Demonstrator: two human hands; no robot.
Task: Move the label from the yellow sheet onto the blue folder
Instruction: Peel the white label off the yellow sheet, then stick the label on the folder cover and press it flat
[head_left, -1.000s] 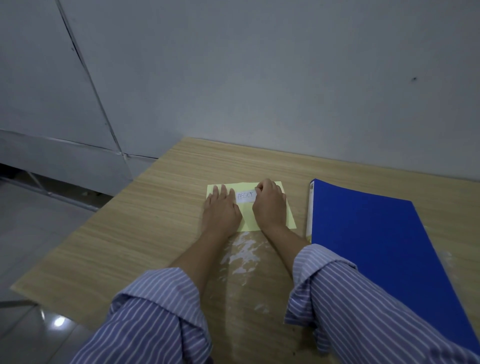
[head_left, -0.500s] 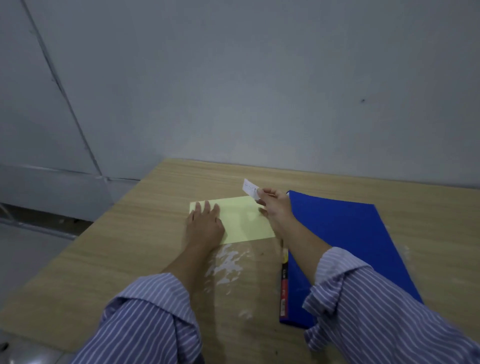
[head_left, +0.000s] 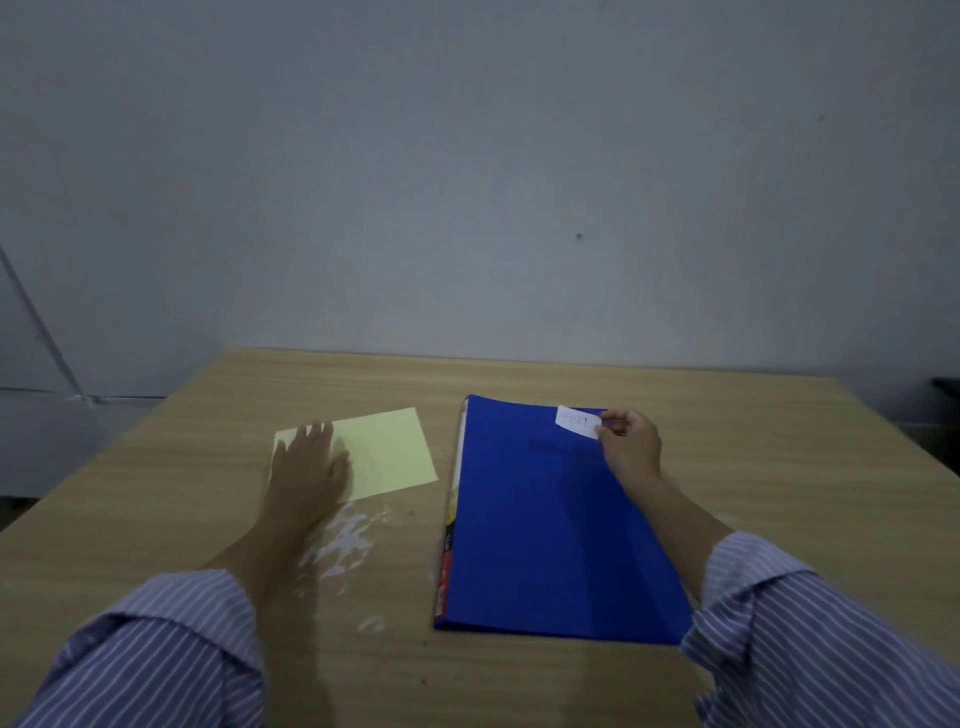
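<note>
I see my left hand (head_left: 311, 462) spread flat, fingers apart, palm down on the left half of the yellow sheet (head_left: 384, 452), left of centre in the frame. It grips nothing; it only presses the paper to the bench (head_left: 519, 374).

My right hand (head_left: 631, 447) sits right of centre, with thumb and fingertips pinched together on the right end of the white label (head_left: 577, 421). The label has some handwriting on it that I cannot read. It sits over the upper right corner of the blue folder (head_left: 545, 545), and I cannot tell whether it touches the cover or hangs just above it.

The folder lies flat, well apart from the yellow sheet, with a strip of bare wood between them. Its spine (head_left: 451, 525) runs along its left edge and shows red print near the bottom. A pale scuffed patch (head_left: 343, 540) marks the bench below the yellow sheet, beside my left forearm.

Bare bench lies above the folder up to the grey wall (head_left: 467, 182), and more to the right of it. My striped sleeves (head_left: 156, 649) fill the lower corners.
</note>
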